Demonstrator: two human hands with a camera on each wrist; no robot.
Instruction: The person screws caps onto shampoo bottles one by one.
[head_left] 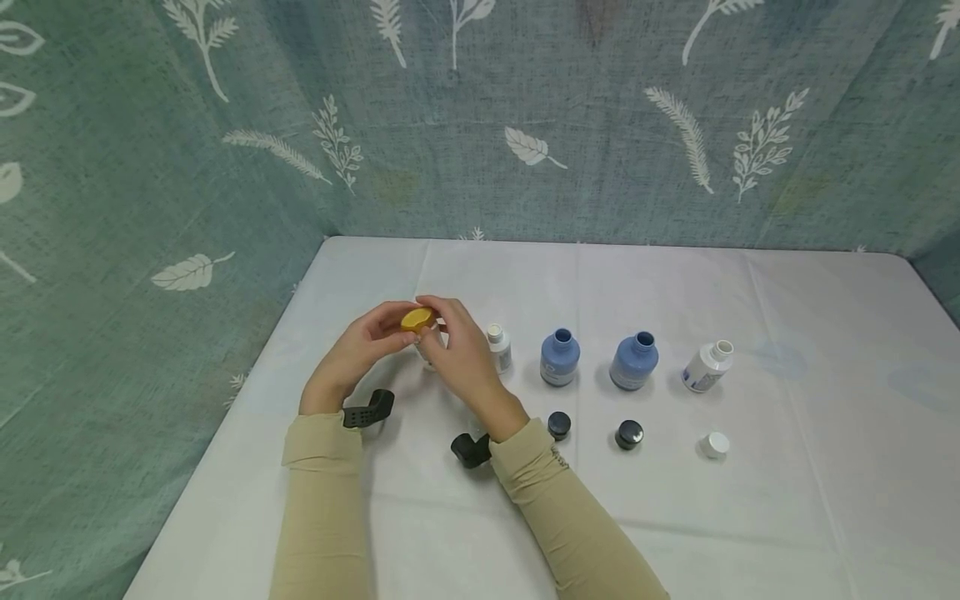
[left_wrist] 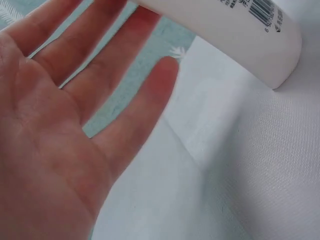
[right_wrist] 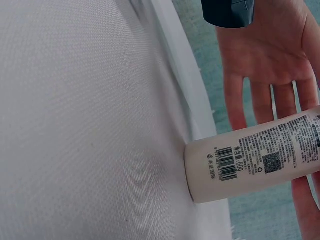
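Well, the work sits in the left part of the tabletop (head_left: 840, 333), closer to its far edge than its near one, which my head view cuts off. I see the pale bottle (right_wrist: 252, 161) mostly hidden there behind the hands, its yellow cap (head_left: 418, 319) showing at the top. Both wrist views crop the bottle's upper end, and I can't tell whether its base bears on the cloth. The left hand (head_left: 348, 354) is partly closed, thumb and fingers curled round the bottle's top; the right hand (head_left: 468, 357) pinches the cap between thumb and fingers. Exactly where the fingertips meet is lost to me.

The right hand partly covers a slim bottle (head_left: 500, 352) just beside it. Cloth runs from this row back to the far edge, and a broad stretch lies between the end bottle (head_left: 705, 367) and the right edge. Two blue bottles (head_left: 559, 360) stand between slim and end ones, mouths open; I can't make out what's inside. Nearer the near edge, two black caps (head_left: 629, 434) and a white cap (head_left: 716, 445) line up before the blue and end bottles.
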